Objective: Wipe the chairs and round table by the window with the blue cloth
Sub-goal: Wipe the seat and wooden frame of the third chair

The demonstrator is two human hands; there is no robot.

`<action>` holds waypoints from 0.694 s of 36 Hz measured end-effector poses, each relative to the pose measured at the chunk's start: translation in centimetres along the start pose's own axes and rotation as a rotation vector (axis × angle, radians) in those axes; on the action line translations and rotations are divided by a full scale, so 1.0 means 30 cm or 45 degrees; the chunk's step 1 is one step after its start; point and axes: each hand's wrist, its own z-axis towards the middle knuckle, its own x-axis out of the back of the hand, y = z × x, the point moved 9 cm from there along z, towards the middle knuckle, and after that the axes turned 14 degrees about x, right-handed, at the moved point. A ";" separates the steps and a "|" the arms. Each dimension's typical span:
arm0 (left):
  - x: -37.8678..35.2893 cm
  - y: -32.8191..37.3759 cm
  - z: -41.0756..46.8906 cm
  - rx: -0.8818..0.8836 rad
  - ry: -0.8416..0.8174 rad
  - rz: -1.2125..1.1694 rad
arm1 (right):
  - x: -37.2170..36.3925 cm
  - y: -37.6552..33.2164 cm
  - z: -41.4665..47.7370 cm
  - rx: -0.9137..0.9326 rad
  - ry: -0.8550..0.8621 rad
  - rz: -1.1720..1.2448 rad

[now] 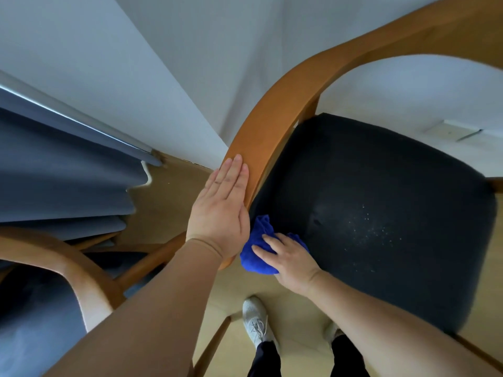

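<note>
Cloth: blue cloth (255, 258) bunched on the dark seat (381, 186), at its front-left corner. Right hand (292, 261) lies on top, fingers slightly spread, pressing it down; thumb hidden. Left hand (220, 210) is flat, fingers together, on the wooden armrest (253, 148) left of the seat. Pale specks (373, 229) mid-seat. Second chair (81, 270) is further left of the seat.

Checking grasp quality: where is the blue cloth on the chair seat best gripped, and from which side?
Pinch the raised folds of the blue cloth from above. It lies bunched at the near-left corner of the dark seat, under the right hand; the armrest, with the left hand flat on it, walls off its left side.
</note>
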 end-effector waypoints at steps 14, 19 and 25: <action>-0.001 0.003 0.002 -0.010 -0.009 0.008 | 0.550 0.634 -0.031 -0.612 0.551 -0.031; -0.008 0.002 0.002 -0.015 -0.011 0.025 | 0.667 0.836 -0.028 -0.750 0.580 -0.110; -0.008 0.007 -0.001 -0.037 0.012 0.033 | 0.595 0.975 -0.009 -0.939 0.425 0.006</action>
